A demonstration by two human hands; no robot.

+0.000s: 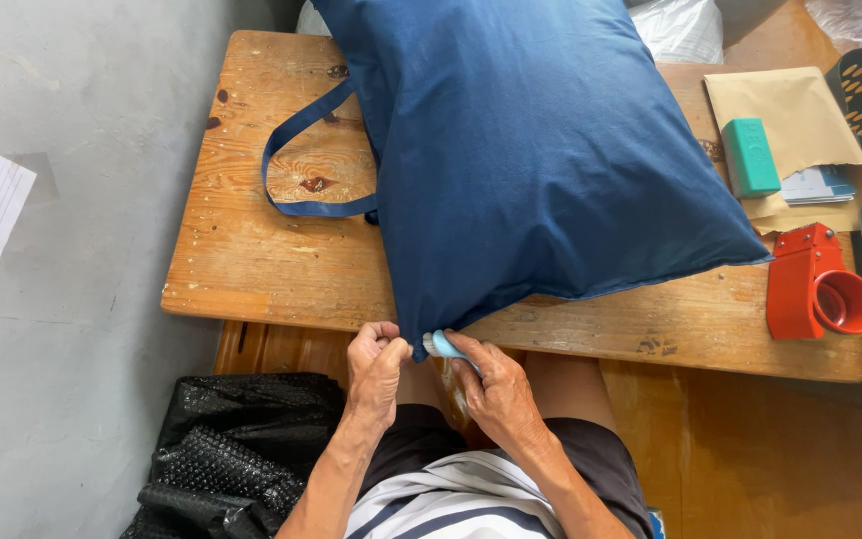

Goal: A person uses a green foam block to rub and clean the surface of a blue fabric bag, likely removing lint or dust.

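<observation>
Lying across the wooden table (281,269), a stuffed dark blue fabric bag (541,150) overhangs the near edge at its bottom corner; contents not visible. Its strap (296,165) loops flat on the tabletop to the left. The left hand (376,369) pinches that corner, fingers closed on cloth. The right hand (496,389) grips a small light-blue tool (441,344) against it, fingers clamped. A red tape dispenser (815,284) sits near the right edge, well apart.

On the worktop (251,269) lay a stuffed cloth bag (541,150), its strap loop (301,160) to its left and an envelope (790,120), a small block (750,157) (on the envelope) and a tape dispenser (815,284) to its right.
</observation>
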